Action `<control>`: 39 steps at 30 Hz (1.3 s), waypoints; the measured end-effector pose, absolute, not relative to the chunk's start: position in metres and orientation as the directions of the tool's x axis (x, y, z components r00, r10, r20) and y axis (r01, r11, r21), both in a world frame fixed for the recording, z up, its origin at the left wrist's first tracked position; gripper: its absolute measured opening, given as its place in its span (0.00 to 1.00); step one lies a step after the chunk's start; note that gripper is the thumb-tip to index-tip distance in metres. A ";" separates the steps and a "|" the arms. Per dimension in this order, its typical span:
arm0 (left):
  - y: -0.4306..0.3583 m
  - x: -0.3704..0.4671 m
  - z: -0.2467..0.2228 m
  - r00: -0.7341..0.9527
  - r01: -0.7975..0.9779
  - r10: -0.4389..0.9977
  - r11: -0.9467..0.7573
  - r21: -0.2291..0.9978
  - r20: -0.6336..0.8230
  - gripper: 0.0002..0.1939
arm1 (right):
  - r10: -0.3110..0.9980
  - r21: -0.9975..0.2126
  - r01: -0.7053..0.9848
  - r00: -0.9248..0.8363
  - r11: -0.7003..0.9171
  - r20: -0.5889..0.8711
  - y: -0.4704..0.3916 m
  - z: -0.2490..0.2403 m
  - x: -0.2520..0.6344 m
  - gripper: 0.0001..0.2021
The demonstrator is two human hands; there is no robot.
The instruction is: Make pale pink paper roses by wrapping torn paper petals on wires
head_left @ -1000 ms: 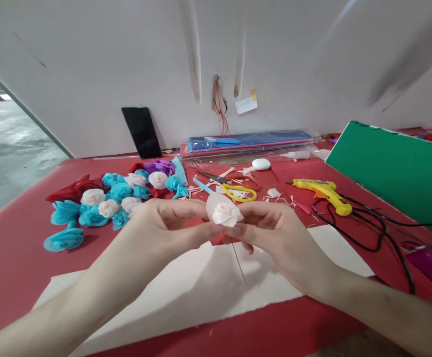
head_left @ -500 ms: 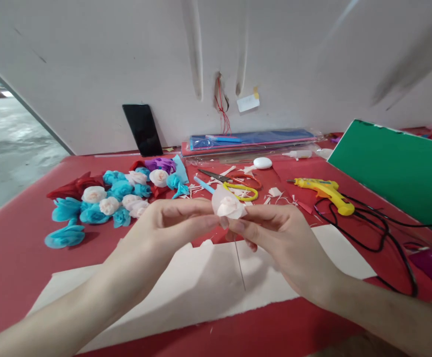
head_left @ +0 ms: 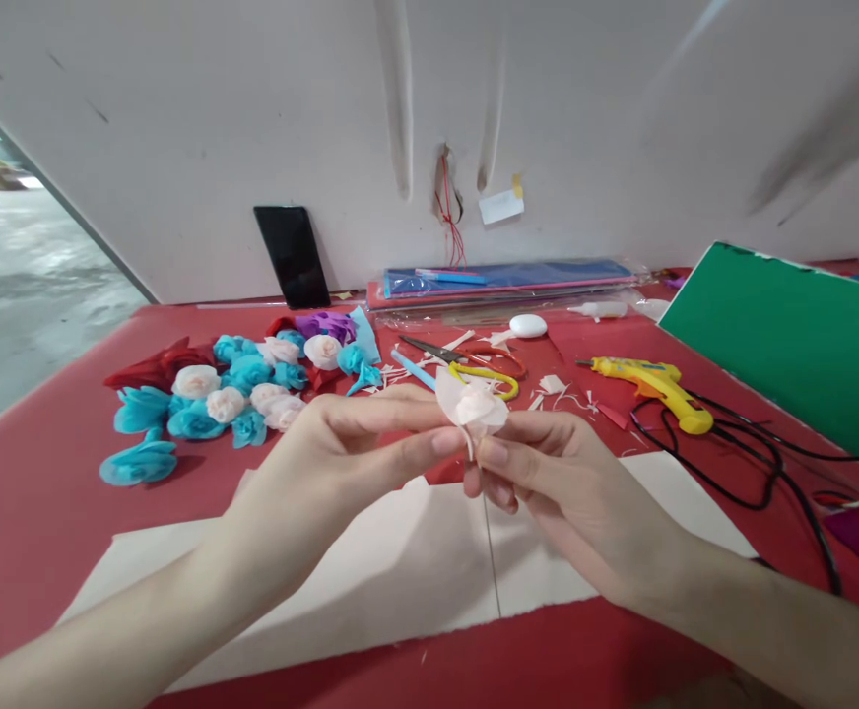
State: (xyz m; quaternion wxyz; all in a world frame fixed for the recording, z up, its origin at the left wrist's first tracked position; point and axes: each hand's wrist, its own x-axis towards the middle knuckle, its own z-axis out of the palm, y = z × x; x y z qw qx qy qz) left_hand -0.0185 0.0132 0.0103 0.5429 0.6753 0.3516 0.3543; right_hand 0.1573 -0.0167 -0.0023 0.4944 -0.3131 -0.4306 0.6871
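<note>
Both hands are still pinching the pale pink paper rose above the worktop: the left hand is closing thumb and forefinger on its petals, the right hand gripping its base. Since a second ago, the rose is sitting slightly higher and further right, over the white sheet.

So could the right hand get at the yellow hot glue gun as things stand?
Probably yes, once it lets go. The right hand pinches the pale pink paper flower together with the left hand; the yellow hot glue gun lies uncovered on the red table, on the right hand's side.
</note>
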 end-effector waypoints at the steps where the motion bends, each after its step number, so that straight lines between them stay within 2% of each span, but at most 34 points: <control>1: 0.013 -0.018 0.011 0.506 0.075 0.856 -0.163 0.984 0.103 0.14 | 0.946 -0.898 -0.414 -0.325 -0.145 -0.003 -0.017 -0.002 0.157 0.06; 14: 0.009 -0.015 0.008 0.537 -0.060 0.839 -0.068 0.996 0.090 0.14 | 0.933 -0.876 -0.436 -0.357 -0.207 -0.043 -0.021 -0.005 0.154 0.07; 24: 0.006 -0.016 0.004 0.495 -0.030 0.866 -0.067 0.997 0.073 0.09 | 0.912 -0.850 -0.444 -0.399 -0.285 -0.097 -0.021 -0.004 0.156 0.05; 30: 0.004 -0.017 0.006 0.472 0.054 0.879 -0.108 0.993 0.070 0.11 | 0.935 -0.882 -0.410 -0.344 -0.233 -0.087 -0.019 0.000 0.158 0.06; 39: 0.001 -0.008 0.004 0.279 0.040 0.937 -0.229 0.973 0.209 0.11 | 0.978 -0.951 -0.288 -0.200 -0.110 -0.053 -0.023 -0.003 0.155 0.06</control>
